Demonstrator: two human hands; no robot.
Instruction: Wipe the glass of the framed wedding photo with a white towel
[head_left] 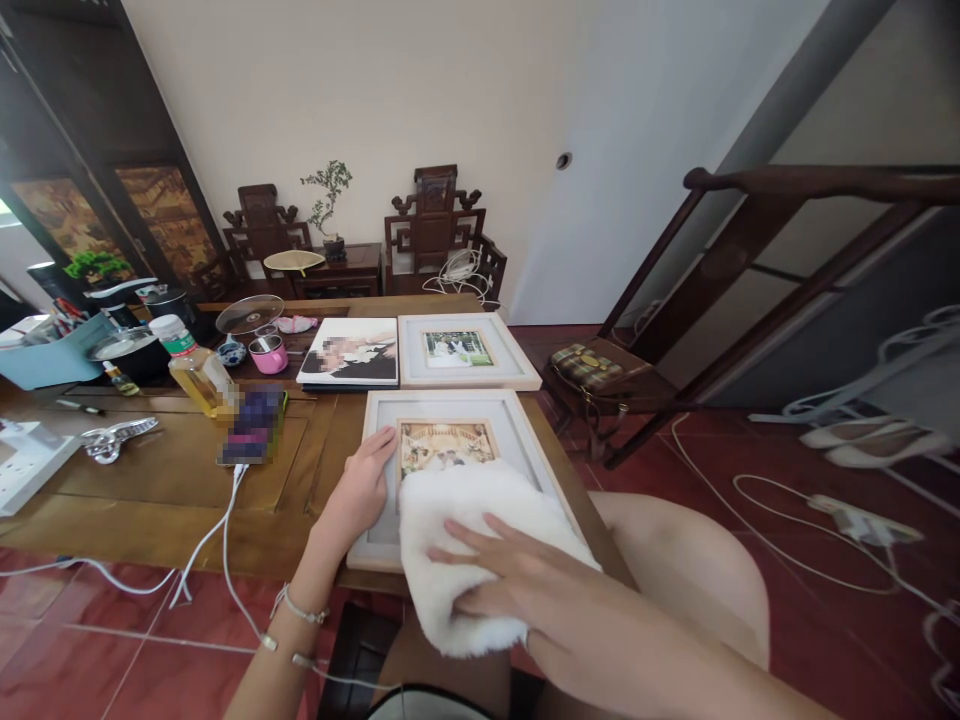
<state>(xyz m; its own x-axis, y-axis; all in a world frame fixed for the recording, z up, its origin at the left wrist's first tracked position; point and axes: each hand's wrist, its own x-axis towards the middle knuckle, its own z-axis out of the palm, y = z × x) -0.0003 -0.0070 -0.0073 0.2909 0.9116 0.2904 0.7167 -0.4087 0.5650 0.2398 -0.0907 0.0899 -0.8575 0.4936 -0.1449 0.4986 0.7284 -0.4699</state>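
Observation:
A pale wooden picture frame [536, 440] lies flat at the table's front corner, with a photo [442, 440] set in a light mat. My left hand [367, 480] grips its left edge, fingers over the top onto the frame; the thumb is hidden. Over the lower part of the frame, my right hand [502, 570] presses on a fluffy white cloth [435, 500], fingers spread across it and the thumb in a fold. The cloth covers the photo's lower portion and hangs past the front edge.
Behind lie a second frame [517, 362] and a photo album [349, 352]. A phone [255, 430] on a cable, a bottle [199, 375], a pink mug [268, 355] and a power strip [30, 465] stand left. A pale chair [690, 560] is close on the right; cords cross the floor.

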